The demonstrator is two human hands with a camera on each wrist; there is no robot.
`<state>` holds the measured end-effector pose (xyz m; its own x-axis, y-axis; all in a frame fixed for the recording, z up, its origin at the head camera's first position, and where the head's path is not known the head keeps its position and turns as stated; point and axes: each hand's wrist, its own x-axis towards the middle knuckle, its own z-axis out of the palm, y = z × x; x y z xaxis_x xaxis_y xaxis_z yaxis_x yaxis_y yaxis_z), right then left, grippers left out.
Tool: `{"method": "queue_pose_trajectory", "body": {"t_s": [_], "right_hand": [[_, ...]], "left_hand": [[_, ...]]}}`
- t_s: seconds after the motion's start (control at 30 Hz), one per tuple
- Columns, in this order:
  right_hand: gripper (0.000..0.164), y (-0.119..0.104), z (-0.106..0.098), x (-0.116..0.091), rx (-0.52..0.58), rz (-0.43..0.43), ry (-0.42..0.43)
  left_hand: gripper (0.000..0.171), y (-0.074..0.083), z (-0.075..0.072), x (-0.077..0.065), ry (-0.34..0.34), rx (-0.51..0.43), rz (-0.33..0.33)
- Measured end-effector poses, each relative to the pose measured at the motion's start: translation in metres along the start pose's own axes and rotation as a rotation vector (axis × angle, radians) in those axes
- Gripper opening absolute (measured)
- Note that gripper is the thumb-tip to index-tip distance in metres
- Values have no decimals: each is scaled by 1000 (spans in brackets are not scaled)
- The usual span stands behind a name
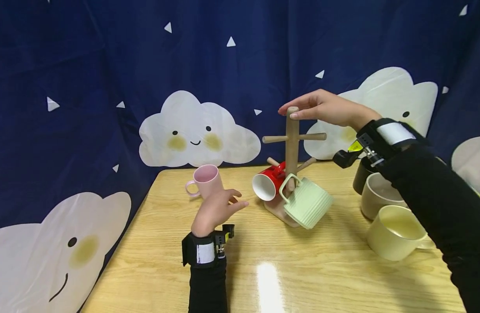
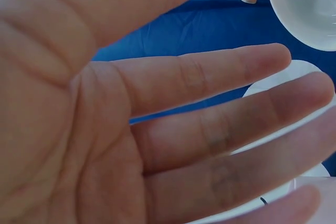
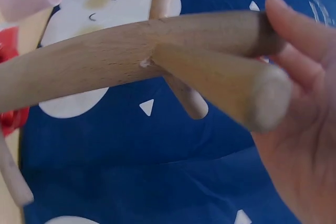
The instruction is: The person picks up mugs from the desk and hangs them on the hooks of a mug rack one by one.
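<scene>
A wooden mug tree stands toward the back of the table, with a red mug and a ribbed pale green mug hanging on its lower pegs. My right hand holds the top of its post between thumb and fingers; the right wrist view shows the post's end at that hand. Open and holding nothing, my left hand hovers in front of a pink mug, overlapping its lower part in the head view. Its fingers are spread loosely in the left wrist view.
On the right stand a yellow mug, a greyish mug and a black mug, partly behind my right sleeve. A dark blue curtain with white clouds hangs behind the wooden table.
</scene>
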<state>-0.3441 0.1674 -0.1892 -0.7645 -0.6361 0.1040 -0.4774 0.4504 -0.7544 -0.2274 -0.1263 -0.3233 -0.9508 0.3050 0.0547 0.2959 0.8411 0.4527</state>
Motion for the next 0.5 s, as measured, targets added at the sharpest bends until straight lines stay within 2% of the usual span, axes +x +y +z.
{"method": "queue_pose_trajectory", "body": {"t_s": [0.17, 0.27, 0.4, 0.5], "right_hand": [[40, 14, -2, 8, 258, -41, -134], [33, 22, -2, 11, 353, -89, -178], [25, 30, 1, 13, 373, -151, -143], [25, 30, 3, 12, 383, -161, -98]], "left_hand": [[39, 2, -1, 0, 4, -3, 1], [39, 1, 0, 0, 2, -7, 0], [40, 2, 1, 0, -3, -7, -1], [40, 2, 0, 0, 1, 0, -2]]}}
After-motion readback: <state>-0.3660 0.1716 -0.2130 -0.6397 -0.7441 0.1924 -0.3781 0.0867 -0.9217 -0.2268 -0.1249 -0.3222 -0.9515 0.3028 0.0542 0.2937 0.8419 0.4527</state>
